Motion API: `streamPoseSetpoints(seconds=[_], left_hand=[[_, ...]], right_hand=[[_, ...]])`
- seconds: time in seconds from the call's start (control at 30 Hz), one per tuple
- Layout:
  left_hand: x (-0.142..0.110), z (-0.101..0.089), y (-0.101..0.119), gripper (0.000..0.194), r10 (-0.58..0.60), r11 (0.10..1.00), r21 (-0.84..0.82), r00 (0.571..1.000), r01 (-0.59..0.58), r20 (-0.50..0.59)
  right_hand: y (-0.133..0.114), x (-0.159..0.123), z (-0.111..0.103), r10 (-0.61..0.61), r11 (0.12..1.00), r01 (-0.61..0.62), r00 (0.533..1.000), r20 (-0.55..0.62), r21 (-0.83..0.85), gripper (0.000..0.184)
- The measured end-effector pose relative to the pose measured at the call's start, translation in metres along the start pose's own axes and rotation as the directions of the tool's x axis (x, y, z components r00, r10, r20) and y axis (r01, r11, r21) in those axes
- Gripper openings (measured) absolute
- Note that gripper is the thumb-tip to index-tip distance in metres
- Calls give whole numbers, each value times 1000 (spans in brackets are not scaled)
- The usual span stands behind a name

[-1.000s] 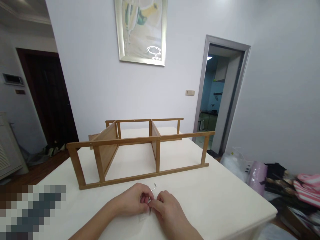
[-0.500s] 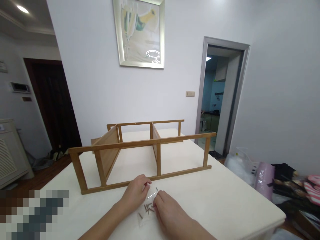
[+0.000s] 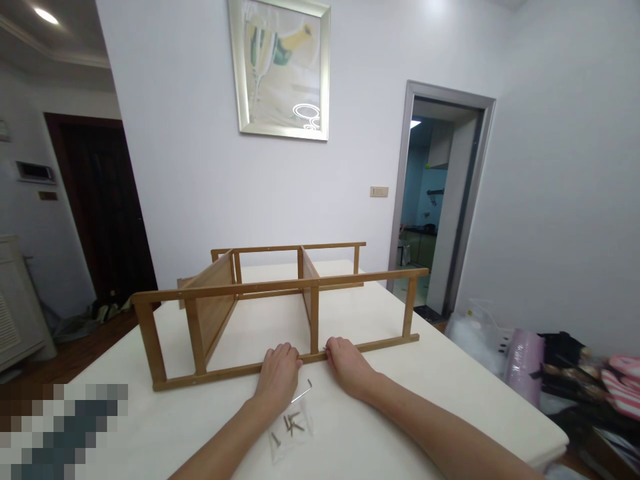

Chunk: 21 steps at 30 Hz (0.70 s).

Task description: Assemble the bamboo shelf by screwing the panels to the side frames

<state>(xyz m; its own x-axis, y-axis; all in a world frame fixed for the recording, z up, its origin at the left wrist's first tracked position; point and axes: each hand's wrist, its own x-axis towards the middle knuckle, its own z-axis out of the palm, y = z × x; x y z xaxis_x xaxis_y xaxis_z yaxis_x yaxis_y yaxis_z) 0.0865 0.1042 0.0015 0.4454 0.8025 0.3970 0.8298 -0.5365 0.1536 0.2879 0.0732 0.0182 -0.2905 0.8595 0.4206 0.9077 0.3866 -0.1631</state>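
A wooden shelf unit (image 3: 270, 287) lies on its side on the white table (image 3: 450, 407), its 2 ladder-like side frames joined by 2 panels. Both of the person's hands are at the lower rail (image 3: 230, 373) of the near side frame, 1 on each side of the middle post (image 3: 315, 320).

The left hand (image 3: 281, 370) lies over the rail just left of the post, fingers curved across the wood; whether it grips or merely rests there I cannot tell. The right hand (image 3: 347, 367) touches the rail just right of the post, fingers bunched together. A tiny pale fleck shows at its fingertips, too small to identify, so I cannot tell whether they pinch anything.

Just beside the left hand, on the near side of the rail, lies a bent metal hex key (image 3: 302, 394). Near it, several brown screws (image 3: 293, 425) lie in or on a clear plastic bag (image 3: 281, 449).

The step in hand appears to be fitting or checking the joint where post meets rail. As I judge it, the next move calls for holding the rail steady and lining up any fastener squarely before turning the key.
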Motion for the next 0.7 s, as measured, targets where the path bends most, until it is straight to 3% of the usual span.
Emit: streamPoseSetpoints(seconds=[0.3, 0.7], left_hand=[[-1, 1, -2, 29, 18, 1000, 0, 992, -18, -124], [-4, -8, 6, 27, 8, 1000, 19, 987, -5, -159]], right_hand=[[5, 3, 7, -61, 998, 62, 998, -33, 15, 17], [6, 0, 8, -99, 991, 102, 994, -39, 90, 19]])
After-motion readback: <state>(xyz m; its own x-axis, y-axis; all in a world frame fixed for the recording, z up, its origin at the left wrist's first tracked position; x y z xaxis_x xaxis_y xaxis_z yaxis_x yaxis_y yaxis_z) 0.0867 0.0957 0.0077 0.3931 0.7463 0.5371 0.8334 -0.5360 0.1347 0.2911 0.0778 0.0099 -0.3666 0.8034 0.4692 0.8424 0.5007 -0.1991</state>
